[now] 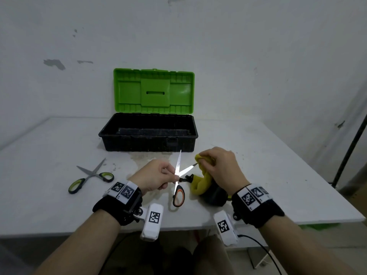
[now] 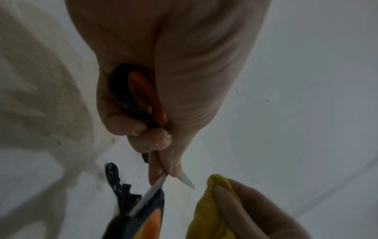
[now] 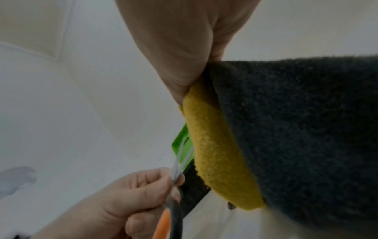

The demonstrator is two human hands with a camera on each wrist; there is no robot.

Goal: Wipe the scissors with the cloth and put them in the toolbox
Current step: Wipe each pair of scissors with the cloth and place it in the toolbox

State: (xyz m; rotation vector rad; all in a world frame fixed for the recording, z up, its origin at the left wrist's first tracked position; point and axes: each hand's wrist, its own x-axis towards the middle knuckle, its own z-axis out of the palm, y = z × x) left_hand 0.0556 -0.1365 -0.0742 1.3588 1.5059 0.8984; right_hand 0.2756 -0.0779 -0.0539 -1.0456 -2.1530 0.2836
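My left hand (image 1: 158, 176) pinches the orange-and-black scissors (image 1: 178, 193) near the pivot, blades spread wide apart above the table. One blade (image 1: 179, 159) points toward the toolbox, the other (image 1: 188, 169) runs right into the cloth. My right hand (image 1: 220, 165) grips a yellow-and-dark-grey cloth (image 1: 200, 183) bunched round that blade's tip. In the left wrist view my fingers (image 2: 147, 134) curl over the scissors' handle (image 2: 143, 97), with the cloth (image 2: 210, 210) at lower right. The right wrist view shows the cloth (image 3: 214, 153) filling the right side and the blades (image 3: 180, 158) beside it. The black toolbox (image 1: 148, 144) stands open with its green lid (image 1: 154, 90) upright.
A second pair of scissors with green-and-grey handles (image 1: 90, 176) lies half spread on the white table (image 1: 49, 155) to the left. A wall stands right behind the toolbox. A dark pole (image 1: 349, 153) leans at the far right. Cables hang below the table's front edge.
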